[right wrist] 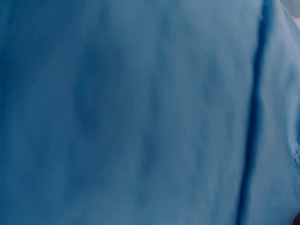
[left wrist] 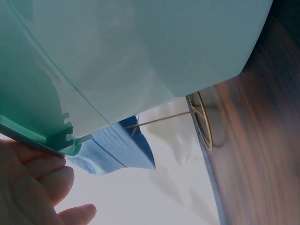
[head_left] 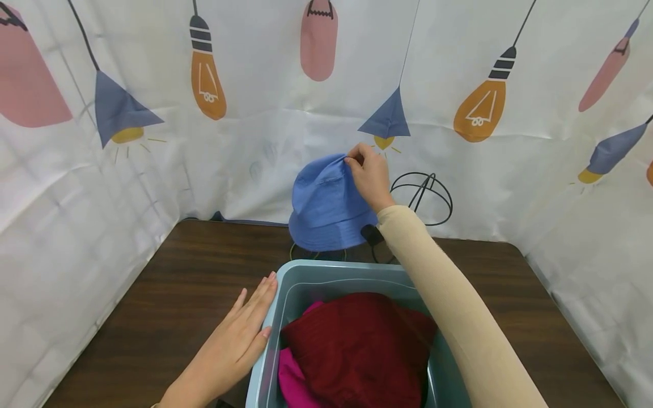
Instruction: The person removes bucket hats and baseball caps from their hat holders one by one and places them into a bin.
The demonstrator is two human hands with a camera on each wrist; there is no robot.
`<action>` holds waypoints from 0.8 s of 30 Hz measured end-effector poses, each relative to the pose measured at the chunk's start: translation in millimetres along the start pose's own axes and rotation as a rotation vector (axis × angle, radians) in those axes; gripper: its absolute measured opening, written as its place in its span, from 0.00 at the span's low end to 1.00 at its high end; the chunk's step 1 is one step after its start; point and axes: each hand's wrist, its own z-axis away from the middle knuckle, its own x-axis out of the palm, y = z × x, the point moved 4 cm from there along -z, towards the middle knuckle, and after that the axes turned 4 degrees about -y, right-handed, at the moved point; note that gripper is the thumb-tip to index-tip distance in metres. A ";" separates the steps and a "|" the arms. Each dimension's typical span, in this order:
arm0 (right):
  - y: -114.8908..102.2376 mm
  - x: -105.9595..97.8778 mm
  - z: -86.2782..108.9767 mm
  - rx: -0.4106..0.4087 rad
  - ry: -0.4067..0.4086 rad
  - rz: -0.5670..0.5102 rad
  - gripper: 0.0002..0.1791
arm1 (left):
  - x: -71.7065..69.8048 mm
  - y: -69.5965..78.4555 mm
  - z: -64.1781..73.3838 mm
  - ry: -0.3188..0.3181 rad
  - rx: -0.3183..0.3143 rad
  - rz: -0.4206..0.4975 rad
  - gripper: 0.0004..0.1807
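My right hand [head_left: 369,173] pinches the top of a light blue bucket hat [head_left: 329,204] between thumb and fingers. The hat hangs brim down behind the bin, over a wire stand whose base [left wrist: 206,124] shows in the left wrist view; whether it touches the stand I cannot tell. In the right wrist view the blue cloth [right wrist: 140,112] fills nearly everything. My left hand [head_left: 229,340] rests on the left rim of a pale blue-green plastic bin [head_left: 352,265], fingers fairly straight. Inside the bin lie a dark red cloth hat [head_left: 362,345] and a magenta cloth piece [head_left: 296,382].
A black wire dome stand [head_left: 423,195] rises to the right of the blue hat, partly behind my right arm. Beneath everything is a dark wood-grain table [head_left: 153,294]. A white curtain [head_left: 265,164] printed with lamps surrounds its back and sides.
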 end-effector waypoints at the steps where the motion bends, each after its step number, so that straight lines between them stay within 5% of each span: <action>1: 1.6 -1.9 -0.4 -0.004 0.013 0.002 0.05 | 0.4 0.1 -0.3 -0.001 0.000 -0.001 0.32; 6: 4.4 -5.1 0.1 -0.046 0.024 0.014 0.05 | 1.2 0.7 -1.3 0.011 0.015 -0.003 0.32; 17: -8.6 11.6 12.4 -0.133 -0.146 0.194 0.04 | 1.6 0.5 -0.4 0.030 0.024 0.008 0.31; 24: -14.2 14.0 11.4 -0.048 -0.094 0.152 0.05 | 2.1 0.6 -0.7 0.032 0.024 0.018 0.32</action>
